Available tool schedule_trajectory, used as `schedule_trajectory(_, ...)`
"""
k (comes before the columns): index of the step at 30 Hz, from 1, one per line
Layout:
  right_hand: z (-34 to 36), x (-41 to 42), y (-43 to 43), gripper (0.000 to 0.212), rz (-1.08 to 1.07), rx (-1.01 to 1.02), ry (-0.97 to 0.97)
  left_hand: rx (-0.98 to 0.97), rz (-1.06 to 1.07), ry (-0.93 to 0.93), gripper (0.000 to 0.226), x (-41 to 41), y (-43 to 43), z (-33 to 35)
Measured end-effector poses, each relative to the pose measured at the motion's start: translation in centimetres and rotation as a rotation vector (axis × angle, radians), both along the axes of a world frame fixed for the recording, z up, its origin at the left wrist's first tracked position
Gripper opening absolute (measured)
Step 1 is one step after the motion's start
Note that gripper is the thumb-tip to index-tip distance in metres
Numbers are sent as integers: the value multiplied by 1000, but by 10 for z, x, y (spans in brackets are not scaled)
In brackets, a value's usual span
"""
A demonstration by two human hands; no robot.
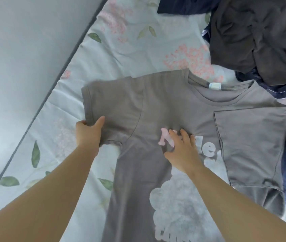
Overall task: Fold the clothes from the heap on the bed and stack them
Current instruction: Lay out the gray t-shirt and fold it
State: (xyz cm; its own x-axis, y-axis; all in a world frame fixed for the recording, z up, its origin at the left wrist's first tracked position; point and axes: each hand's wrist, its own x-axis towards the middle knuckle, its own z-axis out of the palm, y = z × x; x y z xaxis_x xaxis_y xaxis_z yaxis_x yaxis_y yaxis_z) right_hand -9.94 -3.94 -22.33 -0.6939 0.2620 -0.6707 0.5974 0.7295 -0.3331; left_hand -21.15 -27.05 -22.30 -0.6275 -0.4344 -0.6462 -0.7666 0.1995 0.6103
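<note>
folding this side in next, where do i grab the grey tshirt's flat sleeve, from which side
Take the sleeve of the grey t-shirt at its hemmed cuff, coming from the outer left. It lies flat on the sheet with its cuff edge free, so fingers slip under. The left hand pinches that spot; the right hand pins the chest.

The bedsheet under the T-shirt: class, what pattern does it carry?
The bedsheet is pale mint with pink flower clusters and green leaves; head view shows it best.
</note>
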Motion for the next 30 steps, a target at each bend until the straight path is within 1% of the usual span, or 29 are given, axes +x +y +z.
schedule_trajectory(3,-1,0,-1,75,-15,2,-3,195,-32,-6,35,-22,-3,12)
schedule_trajectory(5,-1,-1,1,73,-44,-20,-9,249,-114,59,27,-30,4,23)
schedule_trajectory(7,0,-2,5,66,-90,-75,46,267,-284,210,24,-27,26,37)
schedule_trajectory(8,1,-1,9,61,-142,-114,112,253,-408,290,28,-22,42,44)
schedule_trajectory(9,4,3,13,54,-231,-150,188,223,-553,343,36,-15,61,49)
schedule_trajectory(10,9,9,18,48,-347,-174,250,182,-713,355,46,-7,80,51)
schedule_trajectory(12,19,25,31,39,-548,-165,345,67,-1037,266,59,9,113,44)
schedule_trajectory(13,24,34,39,36,-598,-141,369,-6,-1166,174,63,16,125,38)
schedule_trajectory(14,28,43,47,36,-631,-114,383,-72,-1236,61,65,22,134,33)
schedule_trajectory(15,31,52,56,37,-648,-82,391,-121,-1253,-45,66,27,141,29)
schedule_trajectory(16,34,60,65,38,-658,-44,395,-175,-1244,-111,65,30,146,26)
schedule_trajectory(17,36,68,75,38,-671,-8,398,-237,-1220,-108,63,32,150,23)
schedule_trajectory(18,38,75,84,39,-692,22,404,-297,-1198,-63,59,35,153,21)
schedule_trajectory(20,40,90,102,39,-731,104,411,-343,-1214,-3,54,40,159,18)
schedule_trajectory(22,40,103,120,39,-770,225,395,-354,-1309,-93,59,50,165,14)
schedule_trajectory(24,39,114,139,41,-828,325,348,-444,-1354,-161,68,62,172,11)
schedule_trajectory(25,37,120,149,43,-853,354,302,-505,-1357,-143,68,69,178,11)
schedule_trajectory(27,34,131,167,47,-866,354,203,-642,-1417,-2,62,85,190,10)
schedule_trajectory(29,28,143,181,53,-845,285,138,-740,-1489,108,58,99,200,7)
schedule_trajectory(30,25,149,186,55,-832,240,129,-758,-1481,107,57,103,205,7)
